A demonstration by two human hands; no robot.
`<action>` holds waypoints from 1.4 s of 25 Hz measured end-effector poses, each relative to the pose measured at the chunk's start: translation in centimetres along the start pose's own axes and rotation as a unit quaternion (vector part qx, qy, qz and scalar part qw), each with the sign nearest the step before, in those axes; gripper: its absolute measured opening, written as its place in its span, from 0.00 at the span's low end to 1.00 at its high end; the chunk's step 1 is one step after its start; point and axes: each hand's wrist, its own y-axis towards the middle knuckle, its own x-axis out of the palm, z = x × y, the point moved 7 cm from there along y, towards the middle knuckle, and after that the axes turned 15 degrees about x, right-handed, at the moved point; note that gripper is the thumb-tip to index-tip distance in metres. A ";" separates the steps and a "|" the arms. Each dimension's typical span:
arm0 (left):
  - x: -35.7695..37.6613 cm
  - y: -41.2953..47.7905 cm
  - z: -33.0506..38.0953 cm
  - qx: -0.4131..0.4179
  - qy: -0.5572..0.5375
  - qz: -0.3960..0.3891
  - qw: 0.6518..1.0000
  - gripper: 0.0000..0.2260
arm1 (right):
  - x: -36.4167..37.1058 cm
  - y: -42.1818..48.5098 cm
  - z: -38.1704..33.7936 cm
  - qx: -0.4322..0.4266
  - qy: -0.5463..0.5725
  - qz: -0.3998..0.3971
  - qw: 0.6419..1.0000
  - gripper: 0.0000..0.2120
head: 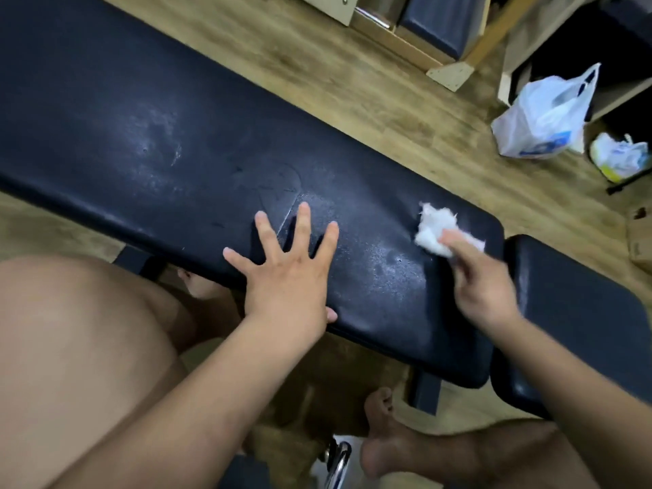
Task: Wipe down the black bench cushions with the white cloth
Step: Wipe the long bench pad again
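A long black bench cushion (148, 128) runs from the upper left to the lower right, with dull whitish smears along its middle. A shorter black cushion (578, 326) follows it at the right, across a narrow gap. My left hand (285, 273) lies flat on the long cushion near its front edge, fingers spread, thumb over the edge. My right hand (483, 287) presses a crumpled white cloth (435, 229) onto the long cushion's right end, fingers pinched on the cloth and blurred by motion.
My bare knee (70, 347) is at the lower left and a bare foot (384, 439) rests below the bench by its dark frame leg (425, 393). Two white plastic bags (543, 118) lie on the wooden floor at the right, near wooden furniture (448, 70).
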 end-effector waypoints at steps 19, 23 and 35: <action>0.4 -5.0 0.3 0.000 0.038 -0.006 0.999 0.38 | -0.8 -19.1 0.3 0.246 0.598 -0.315 0.694 0.18; -0.2 -5.1 -0.9 0.007 0.059 0.011 0.998 0.37 | -1.9 -18.9 -0.1 0.181 0.476 -0.352 0.785 0.10; -1.4 -2.8 -4.5 0.050 0.066 0.014 0.996 0.34 | 0.8 10.1 -7.5 0.053 -0.008 -0.028 0.998 0.14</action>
